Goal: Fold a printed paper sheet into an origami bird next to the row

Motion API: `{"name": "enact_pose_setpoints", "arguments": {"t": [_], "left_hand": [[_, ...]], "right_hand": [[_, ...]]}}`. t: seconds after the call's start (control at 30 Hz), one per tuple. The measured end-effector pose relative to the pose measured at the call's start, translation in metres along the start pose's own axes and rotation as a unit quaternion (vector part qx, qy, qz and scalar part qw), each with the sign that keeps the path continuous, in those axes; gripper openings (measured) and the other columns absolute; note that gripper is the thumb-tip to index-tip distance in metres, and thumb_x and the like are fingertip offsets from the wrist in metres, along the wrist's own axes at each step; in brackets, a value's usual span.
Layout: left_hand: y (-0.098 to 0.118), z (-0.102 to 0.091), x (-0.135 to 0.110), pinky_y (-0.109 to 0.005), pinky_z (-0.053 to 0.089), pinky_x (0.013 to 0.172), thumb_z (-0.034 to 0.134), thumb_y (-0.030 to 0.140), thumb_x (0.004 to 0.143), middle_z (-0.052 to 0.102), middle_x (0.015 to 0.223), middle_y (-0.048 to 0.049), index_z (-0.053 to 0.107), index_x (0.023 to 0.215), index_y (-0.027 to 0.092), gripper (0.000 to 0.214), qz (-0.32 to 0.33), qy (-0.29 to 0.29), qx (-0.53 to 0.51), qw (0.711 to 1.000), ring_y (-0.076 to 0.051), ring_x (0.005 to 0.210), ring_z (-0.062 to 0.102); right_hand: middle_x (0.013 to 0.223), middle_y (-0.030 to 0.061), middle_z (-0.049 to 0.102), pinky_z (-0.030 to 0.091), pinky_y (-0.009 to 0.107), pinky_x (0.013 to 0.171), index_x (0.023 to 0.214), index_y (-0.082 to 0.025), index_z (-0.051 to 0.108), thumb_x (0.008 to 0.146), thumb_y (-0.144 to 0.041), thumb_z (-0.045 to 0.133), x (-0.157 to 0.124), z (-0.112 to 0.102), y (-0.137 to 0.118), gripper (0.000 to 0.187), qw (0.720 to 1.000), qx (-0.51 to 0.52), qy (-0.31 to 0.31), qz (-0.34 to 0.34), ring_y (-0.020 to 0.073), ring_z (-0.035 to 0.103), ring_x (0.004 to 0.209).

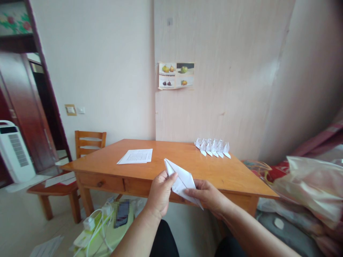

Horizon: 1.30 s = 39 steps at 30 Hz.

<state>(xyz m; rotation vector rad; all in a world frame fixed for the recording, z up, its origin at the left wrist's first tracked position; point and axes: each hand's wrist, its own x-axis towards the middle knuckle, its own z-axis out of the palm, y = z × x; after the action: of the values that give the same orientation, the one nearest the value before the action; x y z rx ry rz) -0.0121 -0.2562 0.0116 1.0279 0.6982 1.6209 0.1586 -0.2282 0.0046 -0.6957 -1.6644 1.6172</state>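
The left hand has its grip closed on one edge of the folded paper, thumb on top; the right hand pinches the lower end. Held in the air, the paper probably creases best with edges matched first, then even thumb pressure along the fold. Beyond, on the table, lie printed sheets; farther right stand folded paper pieces.
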Motion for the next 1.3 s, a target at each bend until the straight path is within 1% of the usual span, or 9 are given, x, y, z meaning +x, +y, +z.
{"name": "enact_pose_setpoints", "arguments": {"t": [0.1, 0.2, 0.27, 0.4, 0.53, 0.7, 0.87, 1.13, 1.3], "left_hand": [[0.001, 0.001, 0.001, -0.029, 0.051, 0.076, 0.076, 0.037, 0.079, 0.075, 0.091, -0.0079, 0.07, 0.1, 0.014, 0.032, -0.006, 0.015, -0.016, 1.0, -0.02, 0.081, 0.068], [0.001, 0.002, 0.001, -0.03, 0.052, 0.075, 0.075, 0.038, 0.08, 0.074, 0.089, -0.0086, 0.07, 0.096, 0.012, 0.032, -0.008, 0.027, -0.054, 0.998, -0.02, 0.082, 0.068], [0.0, 0.003, -0.001, -0.03, 0.053, 0.074, 0.076, 0.038, 0.079, 0.074, 0.089, -0.0092, 0.069, 0.096, 0.011, 0.032, -0.015, 0.019, -0.067, 0.997, -0.021, 0.082, 0.068], [-0.008, 0.005, -0.009, -0.032, 0.054, 0.065, 0.078, 0.036, 0.077, 0.073, 0.092, -0.0098, 0.067, 0.103, 0.013, 0.037, -0.066, -0.005, -0.038, 0.997, -0.021, 0.076, 0.068], [-0.017, 0.007, -0.013, -0.032, 0.054, 0.057, 0.077, 0.037, 0.077, 0.073, 0.09, -0.0107, 0.065, 0.108, 0.013, 0.041, -0.09, 0.005, -0.016, 0.996, -0.021, 0.068, 0.067], [-0.019, 0.007, -0.01, -0.032, 0.054, 0.062, 0.078, 0.035, 0.076, 0.073, 0.086, -0.0111, 0.065, 0.101, 0.011, 0.037, -0.072, 0.022, -0.029, 0.997, -0.022, 0.07, 0.069], [-0.011, 0.008, -0.007, -0.031, 0.054, 0.061, 0.079, 0.034, 0.075, 0.075, 0.089, -0.0145, 0.066, 0.099, 0.009, 0.037, -0.062, 0.067, -0.042, 0.995, -0.025, 0.075, 0.071], [0.009, 0.002, -0.001, -0.037, 0.054, 0.088, 0.081, 0.029, 0.074, 0.074, 0.105, -0.018, 0.07, 0.105, 0.008, 0.04, -0.034, 0.104, -0.081, 0.991, -0.027, 0.096, 0.071], [0.014, -0.002, 0.0, -0.043, 0.053, 0.091, 0.081, 0.032, 0.074, 0.074, 0.103, -0.019, 0.071, 0.102, 0.008, 0.039, -0.018, 0.11, -0.091, 0.99, -0.03, 0.098, 0.071]], "right_hand": [[0.077, 0.0044, 0.069, 0.042, 0.027, 0.064, 0.088, -0.015, 0.074, 0.073, -0.045, 0.078, 0.001, 0.001, 0.006, 0.034, 0.999, 0.023, 0.019, 0.022, 0.0146, 0.057, 0.064], [0.076, 0.0041, 0.069, 0.042, 0.027, 0.064, 0.087, -0.015, 0.074, 0.075, -0.041, 0.077, 0.001, 0.002, 0.008, 0.029, 0.999, 0.051, 0.015, 0.012, 0.0137, 0.057, 0.063], [0.076, 0.0037, 0.069, 0.041, 0.026, 0.063, 0.087, -0.015, 0.074, 0.075, -0.039, 0.077, 0.001, 0.003, 0.007, 0.027, 0.998, 0.065, 0.014, 0.006, 0.013, 0.056, 0.062], [0.074, 0.0027, 0.068, 0.041, 0.026, 0.062, 0.087, -0.016, 0.073, 0.076, -0.039, 0.077, 0.0, 0.005, 0.008, 0.026, 0.997, 0.069, 0.018, 0.001, 0.0125, 0.056, 0.062], [0.07, 0.0007, 0.065, 0.039, 0.025, 0.06, 0.083, -0.016, 0.071, 0.076, -0.04, 0.077, 0.0, 0.006, 0.01, 0.026, 0.999, 0.051, 0.016, -0.01, 0.0112, 0.053, 0.06], [0.066, -0.0005, 0.061, 0.039, 0.024, 0.058, 0.077, -0.015, 0.069, 0.074, -0.043, 0.077, -0.002, 0.005, 0.01, 0.029, 0.999, 0.03, 0.01, -0.006, 0.0099, 0.048, 0.057], [0.067, 0.001, 0.061, 0.037, 0.024, 0.057, 0.08, -0.013, 0.069, 0.075, -0.045, 0.076, -0.004, 0.005, 0.009, 0.033, 1.0, 0.009, -0.007, 0.013, 0.0097, 0.048, 0.056], [0.067, 0.0013, 0.06, 0.033, 0.023, 0.054, 0.085, -0.013, 0.07, 0.077, -0.042, 0.075, -0.009, 0.005, 0.005, 0.031, 0.999, -0.009, -0.024, 0.024, 0.0091, 0.045, 0.055], [0.068, 0.0015, 0.06, 0.032, 0.023, 0.055, 0.089, -0.012, 0.071, 0.077, -0.043, 0.075, -0.012, 0.005, 0.004, 0.033, 0.999, -0.006, -0.039, 0.022, 0.009, 0.046, 0.056]]}}
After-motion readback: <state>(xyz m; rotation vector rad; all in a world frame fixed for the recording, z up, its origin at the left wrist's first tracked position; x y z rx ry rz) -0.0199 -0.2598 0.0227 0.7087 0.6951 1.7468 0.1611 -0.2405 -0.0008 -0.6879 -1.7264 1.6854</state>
